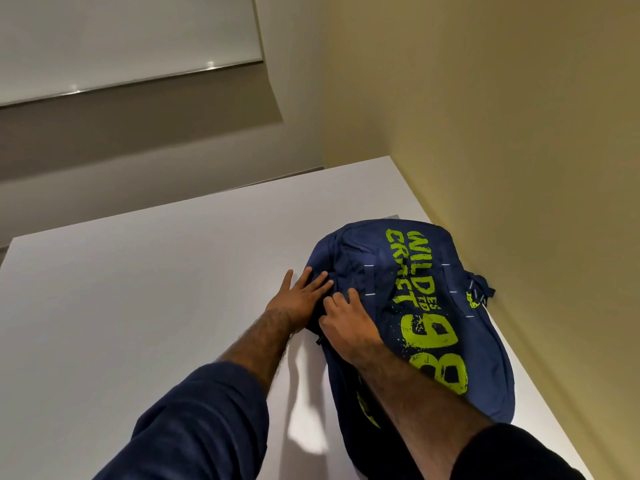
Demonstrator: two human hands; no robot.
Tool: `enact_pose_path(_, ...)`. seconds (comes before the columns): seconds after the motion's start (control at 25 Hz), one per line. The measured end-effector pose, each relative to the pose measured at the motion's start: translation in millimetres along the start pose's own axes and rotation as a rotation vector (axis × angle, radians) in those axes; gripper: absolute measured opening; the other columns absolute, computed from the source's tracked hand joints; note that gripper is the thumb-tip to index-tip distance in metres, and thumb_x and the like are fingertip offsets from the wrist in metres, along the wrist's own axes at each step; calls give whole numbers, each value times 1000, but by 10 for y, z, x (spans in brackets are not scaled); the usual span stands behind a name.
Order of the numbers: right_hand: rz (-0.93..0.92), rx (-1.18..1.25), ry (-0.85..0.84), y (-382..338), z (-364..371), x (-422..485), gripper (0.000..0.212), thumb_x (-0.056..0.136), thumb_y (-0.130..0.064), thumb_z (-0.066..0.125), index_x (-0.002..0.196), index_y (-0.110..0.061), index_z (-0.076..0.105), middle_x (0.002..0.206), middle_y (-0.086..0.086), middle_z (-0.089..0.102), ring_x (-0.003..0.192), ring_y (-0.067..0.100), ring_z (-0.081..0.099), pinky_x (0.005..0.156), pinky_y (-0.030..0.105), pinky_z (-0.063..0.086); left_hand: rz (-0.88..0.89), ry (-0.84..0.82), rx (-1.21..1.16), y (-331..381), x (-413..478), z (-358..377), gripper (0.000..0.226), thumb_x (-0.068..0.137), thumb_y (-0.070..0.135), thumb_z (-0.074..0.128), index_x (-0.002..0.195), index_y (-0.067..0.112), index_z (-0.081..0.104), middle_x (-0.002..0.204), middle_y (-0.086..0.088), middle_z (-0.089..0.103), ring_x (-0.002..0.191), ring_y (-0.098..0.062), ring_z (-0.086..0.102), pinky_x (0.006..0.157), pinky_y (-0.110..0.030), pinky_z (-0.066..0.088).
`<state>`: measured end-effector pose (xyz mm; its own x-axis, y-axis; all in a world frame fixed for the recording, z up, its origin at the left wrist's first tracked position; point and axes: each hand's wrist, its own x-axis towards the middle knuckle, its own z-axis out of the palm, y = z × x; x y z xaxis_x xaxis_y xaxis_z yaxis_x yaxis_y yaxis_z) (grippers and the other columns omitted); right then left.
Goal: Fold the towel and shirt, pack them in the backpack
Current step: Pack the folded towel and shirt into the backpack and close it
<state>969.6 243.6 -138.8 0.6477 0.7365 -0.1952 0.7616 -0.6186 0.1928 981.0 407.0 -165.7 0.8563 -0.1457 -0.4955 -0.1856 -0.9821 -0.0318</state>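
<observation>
A navy backpack (408, 306) with lime-green lettering lies flat on the white table (156, 289), close to the right wall. My left hand (298, 299) lies with straight fingers on the bag's left edge. Just beside it, my right hand (346, 323) has its fingers curled and pinches something small at the bag's left side; what it pinches is hidden by the fingers. No towel or shirt is in view.
A beige wall (519, 168) runs along the table's right edge, right behind the backpack. The table's far edge lies beyond the bag, with a window blind (121, 39) above it. Bare white tabletop stretches to the left of my arms.
</observation>
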Motion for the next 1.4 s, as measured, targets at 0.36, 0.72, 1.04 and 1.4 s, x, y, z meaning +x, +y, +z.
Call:
enact_pose_path(0.36,70,138,123,27,-106,-200,20,78,-26,80,89,-17,65,84,8,69,81,27,62,92,48,45,-32,-12,19,125,-55,-48,91,103,32,56,162,26,-13,169,1,-20,154,-33,-22,120,-61,-13)
enact_pose_path(0.72,574,543,80,49,-109,-172,19,100,-32,61,113,-18,61,109,3,69,106,25,63,90,41,46,-65,1,33,226,-80,-60,90,102,20,54,162,23,-13,170,-1,-18,155,-33,-19,121,-63,-9)
enact_pose_path(1.04,415,279,-86,18,-283,-174,26,102,-22,54,125,-13,63,123,11,65,115,28,58,93,39,49,-89,-39,35,271,-104,-98,92,102,23,58,162,22,-13,170,-3,-17,154,-36,-22,120,-65,-10)
enact_pose_path(1.4,42,41,-150,-361,-255,-965,16,98,-19,55,104,-4,58,98,16,52,92,31,46,88,45,42,-100,-86,9,305,-83,-84,89,103,24,53,161,24,-14,170,-2,-19,153,-37,-24,120,-67,-11)
